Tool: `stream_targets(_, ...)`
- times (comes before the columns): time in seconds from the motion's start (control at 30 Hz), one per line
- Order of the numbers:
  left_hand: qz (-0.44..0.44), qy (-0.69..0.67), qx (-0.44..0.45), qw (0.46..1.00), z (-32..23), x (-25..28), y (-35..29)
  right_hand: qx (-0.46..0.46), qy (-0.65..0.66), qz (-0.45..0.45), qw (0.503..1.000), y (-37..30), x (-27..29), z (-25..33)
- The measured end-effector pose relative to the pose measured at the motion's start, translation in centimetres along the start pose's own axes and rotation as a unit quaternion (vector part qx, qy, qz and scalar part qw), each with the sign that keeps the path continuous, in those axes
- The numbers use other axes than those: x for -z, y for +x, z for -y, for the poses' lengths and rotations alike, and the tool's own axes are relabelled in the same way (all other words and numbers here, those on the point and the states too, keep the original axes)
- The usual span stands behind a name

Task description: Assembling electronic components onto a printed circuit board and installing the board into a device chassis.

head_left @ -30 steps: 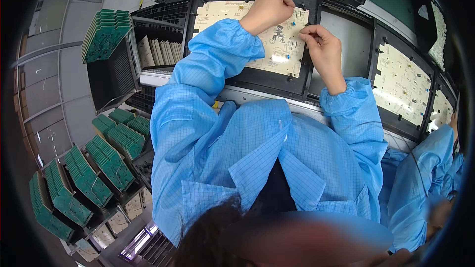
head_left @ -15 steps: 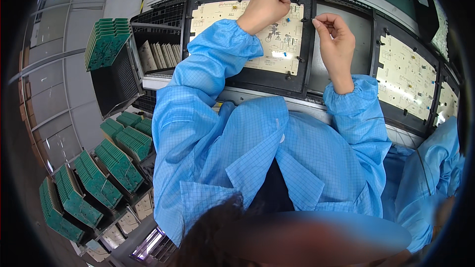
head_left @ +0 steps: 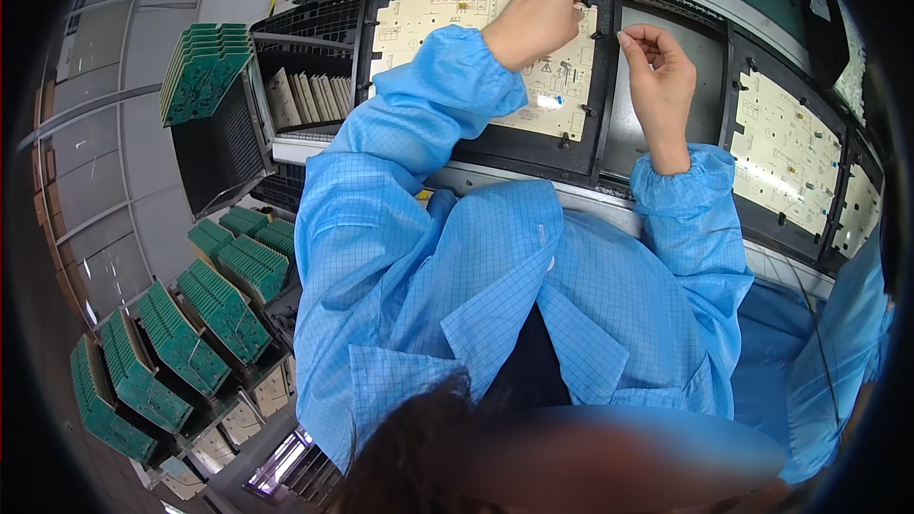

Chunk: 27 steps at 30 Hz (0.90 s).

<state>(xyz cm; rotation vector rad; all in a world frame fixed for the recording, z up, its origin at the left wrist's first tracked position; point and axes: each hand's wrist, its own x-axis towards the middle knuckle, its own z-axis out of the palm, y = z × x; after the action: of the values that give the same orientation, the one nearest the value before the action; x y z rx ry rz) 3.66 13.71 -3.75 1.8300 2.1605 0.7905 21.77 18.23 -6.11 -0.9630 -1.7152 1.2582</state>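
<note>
Frame (head_left: 514, 156), board (head_left: 541, 88) beneath left hand (head_left: 535, 19)

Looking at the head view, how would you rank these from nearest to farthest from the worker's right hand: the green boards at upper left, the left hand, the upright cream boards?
From the right hand:
1. Left hand: nearest, to its left.
2. Upright cream boards: farther left, in a dark rack.
3. Green boards: farthest, at upper left.
</note>
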Motion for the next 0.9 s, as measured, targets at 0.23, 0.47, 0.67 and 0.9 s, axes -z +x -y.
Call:
stream_targets(0.23,0.086,0.007,0.021,0.996,1.8,2.0,-4.1,-0.047,-0.008,0.026,0.999,1.5,-0.5,-0.4)
stream_targets(0.47,0.012,0.000,-0.033,0.999,2.3,1.2,-5.4,0.026,-0.203,0.060,0.977,4.9,-4.0,0.9)
stream_targets(0.67,-0.012,-0.016,-0.004,1.000,3.3,1.4,-5.3,-0.006,-0.267,0.050,0.962,6.1,-5.2,0.0)
stream_targets(0.9,-0.041,-0.123,0.035,0.991,3.1,3.6,-5.3,-0.031,-0.347,0.027,0.937,6.1,-5.9,0.9)
